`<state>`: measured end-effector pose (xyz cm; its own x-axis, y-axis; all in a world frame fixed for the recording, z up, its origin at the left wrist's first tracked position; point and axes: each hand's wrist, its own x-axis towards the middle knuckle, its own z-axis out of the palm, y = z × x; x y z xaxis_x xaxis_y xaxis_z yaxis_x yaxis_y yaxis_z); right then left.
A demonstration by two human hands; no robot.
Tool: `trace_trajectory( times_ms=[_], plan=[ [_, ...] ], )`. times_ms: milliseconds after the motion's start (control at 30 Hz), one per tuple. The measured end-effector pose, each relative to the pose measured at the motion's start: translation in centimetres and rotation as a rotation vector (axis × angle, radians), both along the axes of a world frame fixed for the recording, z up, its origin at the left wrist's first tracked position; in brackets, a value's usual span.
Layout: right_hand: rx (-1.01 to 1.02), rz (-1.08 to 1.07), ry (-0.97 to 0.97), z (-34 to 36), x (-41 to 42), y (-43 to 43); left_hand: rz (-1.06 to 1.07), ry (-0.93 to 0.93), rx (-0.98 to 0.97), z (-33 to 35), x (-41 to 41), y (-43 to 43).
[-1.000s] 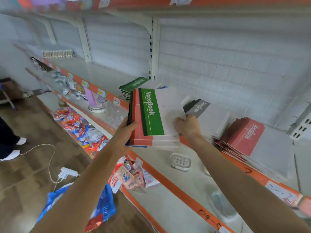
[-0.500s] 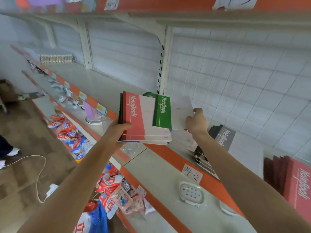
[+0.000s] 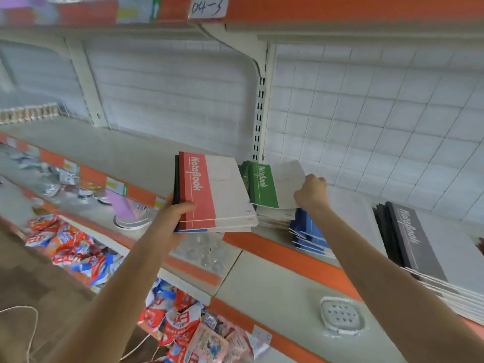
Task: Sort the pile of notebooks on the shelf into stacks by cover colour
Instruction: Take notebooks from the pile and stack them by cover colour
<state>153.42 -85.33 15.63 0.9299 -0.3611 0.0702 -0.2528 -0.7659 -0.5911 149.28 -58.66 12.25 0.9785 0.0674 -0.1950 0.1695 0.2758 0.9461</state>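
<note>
Since half a second ago, the green notebook (image 3: 263,186) has travelled from mid-air beside the held bundle down to the shelf (image 3: 131,150), and my right hand (image 3: 311,192) has gone with it. That hand now pinches the notebook's pale right edge, fingers curled, knuckles toward the camera. The green notebook lies flat on top of a pile of green-covered notebooks (image 3: 275,214), close to the slotted upright at the back wall.

My left hand (image 3: 178,213) grips the bundle of unsorted notebooks (image 3: 222,225) from its lower left corner, thumb on top. The bundle is raised just in front of the shelf, left of the green pile and overlapping its edge from this view. A red notebook (image 3: 199,189) is the top cover; a dark spine and a blue edge show beneath it.

To the right of the green pile, partly behind my right forearm, sits a stack of blue notebooks (image 3: 311,231). Further right lies a stack of grey notebooks (image 3: 416,239). On the shelf below are a white soap dish (image 3: 343,314) and, further left, bright snack packets (image 3: 70,247).
</note>
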Motion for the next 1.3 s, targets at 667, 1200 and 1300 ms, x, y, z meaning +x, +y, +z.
trace_trajectory(
  times_ms=[667, 1200, 1300],
  plan=[
    [0.451, 0.055, -0.054, 0.8, -2.1, 7.7, -0.29, -0.135, 0.061, 2.9, 2.7, 0.8],
    [0.241, -0.385, -0.235, 1.3, -14.5, -9.7, -0.562, -0.116, 0.029, 3.0, -3.0, -18.5],
    [0.224, -0.495, -0.245, 1.2, -17.9, -14.9, -0.62, -0.111, 0.037, 2.9, -5.5, -23.4]
  ],
)
